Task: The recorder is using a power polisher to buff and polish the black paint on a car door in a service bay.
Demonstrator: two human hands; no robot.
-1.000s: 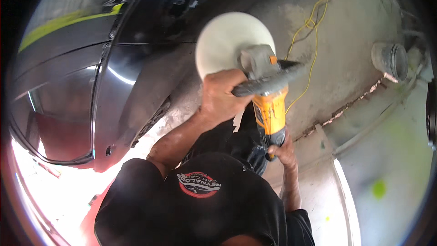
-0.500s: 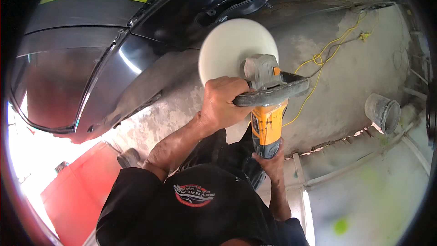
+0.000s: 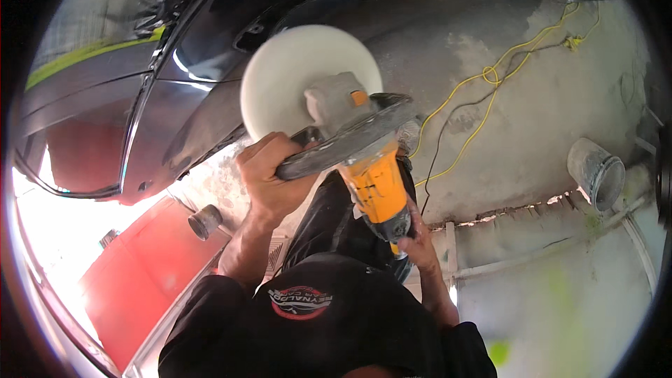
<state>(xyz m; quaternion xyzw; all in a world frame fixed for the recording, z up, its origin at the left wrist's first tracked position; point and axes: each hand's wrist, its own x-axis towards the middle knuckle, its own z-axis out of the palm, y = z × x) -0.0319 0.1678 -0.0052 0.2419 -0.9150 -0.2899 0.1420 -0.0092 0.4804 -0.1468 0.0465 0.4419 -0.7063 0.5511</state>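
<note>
An orange and grey electric polisher (image 3: pixel 378 182) with a large round white pad (image 3: pixel 280 84) is held in front of my body. My left hand (image 3: pixel 269 176) is closed round the left end of its black loop handle (image 3: pixel 343 141). At the rear end of the polisher body, my right hand (image 3: pixel 420 241) grips it, with some fingers hidden behind. The pad overlaps the glossy black car panel (image 3: pixel 224 108) in view; whether it touches the paint I cannot tell. The pad's working face is turned away from me.
A yellow cord (image 3: pixel 483 119) and a dark cable (image 3: pixel 448 115) run across the grey concrete floor (image 3: pixel 518 140) on the right. A dirty bucket (image 3: pixel 596 173) lies near the pale wall panels (image 3: pixel 546 273). At lower left stands a red panel (image 3: pixel 150 273) beside a small dark container (image 3: pixel 205 222).
Both hands have carried the polisher to the left, and its body now slants with the pad end further left. The view has shifted slightly. Both hands keep their hold.
</note>
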